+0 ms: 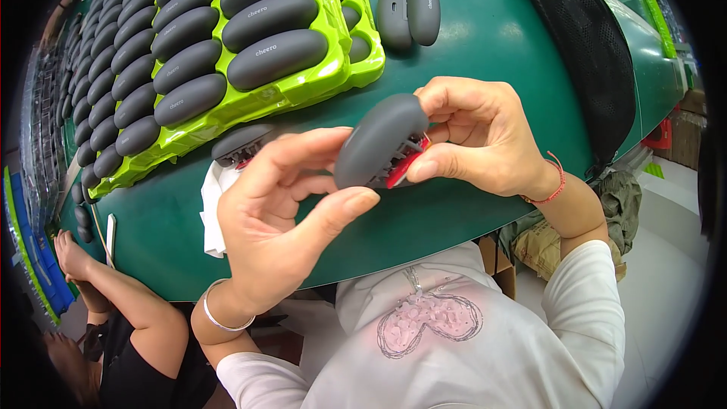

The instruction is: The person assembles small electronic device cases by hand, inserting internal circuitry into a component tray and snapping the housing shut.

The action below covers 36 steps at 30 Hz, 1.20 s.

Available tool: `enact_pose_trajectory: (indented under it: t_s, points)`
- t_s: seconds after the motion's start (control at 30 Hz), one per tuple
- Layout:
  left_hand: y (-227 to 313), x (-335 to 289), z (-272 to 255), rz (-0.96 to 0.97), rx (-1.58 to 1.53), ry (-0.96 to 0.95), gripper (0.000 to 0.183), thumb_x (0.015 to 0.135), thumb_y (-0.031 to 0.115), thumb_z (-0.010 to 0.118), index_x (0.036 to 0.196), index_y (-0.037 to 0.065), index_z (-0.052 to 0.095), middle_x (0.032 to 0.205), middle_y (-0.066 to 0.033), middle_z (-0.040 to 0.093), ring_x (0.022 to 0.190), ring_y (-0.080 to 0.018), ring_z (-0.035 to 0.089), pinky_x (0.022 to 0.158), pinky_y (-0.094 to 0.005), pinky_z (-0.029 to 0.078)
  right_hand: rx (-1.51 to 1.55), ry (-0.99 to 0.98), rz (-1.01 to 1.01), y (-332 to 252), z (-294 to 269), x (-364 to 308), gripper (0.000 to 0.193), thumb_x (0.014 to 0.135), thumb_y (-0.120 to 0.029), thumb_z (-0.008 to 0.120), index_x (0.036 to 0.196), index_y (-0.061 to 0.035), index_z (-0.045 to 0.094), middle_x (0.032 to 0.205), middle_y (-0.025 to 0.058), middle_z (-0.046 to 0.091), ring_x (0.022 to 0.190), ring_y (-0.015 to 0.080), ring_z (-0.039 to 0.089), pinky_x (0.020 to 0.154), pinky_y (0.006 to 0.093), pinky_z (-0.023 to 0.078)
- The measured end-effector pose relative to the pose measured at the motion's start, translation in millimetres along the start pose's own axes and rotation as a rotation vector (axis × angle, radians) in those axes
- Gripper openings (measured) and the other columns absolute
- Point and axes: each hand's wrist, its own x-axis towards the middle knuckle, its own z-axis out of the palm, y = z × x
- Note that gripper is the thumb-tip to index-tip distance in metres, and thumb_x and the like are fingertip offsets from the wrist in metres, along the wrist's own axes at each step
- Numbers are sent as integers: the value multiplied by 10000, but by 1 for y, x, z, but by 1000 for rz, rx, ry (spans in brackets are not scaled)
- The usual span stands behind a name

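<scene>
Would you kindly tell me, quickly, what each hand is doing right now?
Left hand: closed on the lower end of the grey oval case, thumb and fingers pinching it.
Right hand: closed on the same case at its open red-and-white side.

Pretty bright, even light all over, no harsh shadows. The glossy dark green curved table top [485, 38] picks up soft pale glare near its far edge. Heavy fisheye bend: that table's edges bow hard, and a black vignette rings everything around it. Centre's sharp, the rim beyond the table goes smeary.
</scene>
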Motion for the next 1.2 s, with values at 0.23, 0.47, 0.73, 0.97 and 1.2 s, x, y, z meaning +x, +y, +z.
enact_pose_trajectory:
  t_s: [0.23,0.47,0.73,0.97,1.2]
  points:
    - [-2,-2,5,-101,-99,-55,543,803,-66,734,1289,-91,492,1051,-164,669,938,-191,675,836,-294,555,80,-23,54,-2,0,0,183,849,-100,758,846,8,611,824,45,642,780,103,650,704,247,567]
    - [0,-1,5,-146,-44,-183,721,838,103,757,1414,-82,365,1322,-200,541,1212,-251,558,1037,-380,451,12,-26,2,0,0,-1,198,857,-137,759,813,-9,614,782,23,641,753,77,638,698,229,528]
    - [-4,-1,4,-92,-74,-206,616,834,-6,733,1369,-81,436,1067,-127,663,948,-169,657,834,-291,520,-54,-53,1,-1,0,-2,190,866,-158,753,846,-7,638,781,20,641,726,73,622,661,222,508]
    - [-11,-4,4,76,86,-108,499,825,-2,743,1263,-77,517,1142,-143,619,989,-179,651,856,-308,545,158,-56,160,-4,3,-1,208,950,-203,650,964,5,649,795,22,630,677,72,579,597,215,479]
    - [-4,-4,3,3,12,-88,510,841,-11,720,1289,-70,485,1181,-155,604,1048,-189,633,907,-319,529,162,-91,198,-5,6,-2,219,970,-208,616,989,8,644,777,33,618,653,69,562,572,216,470]
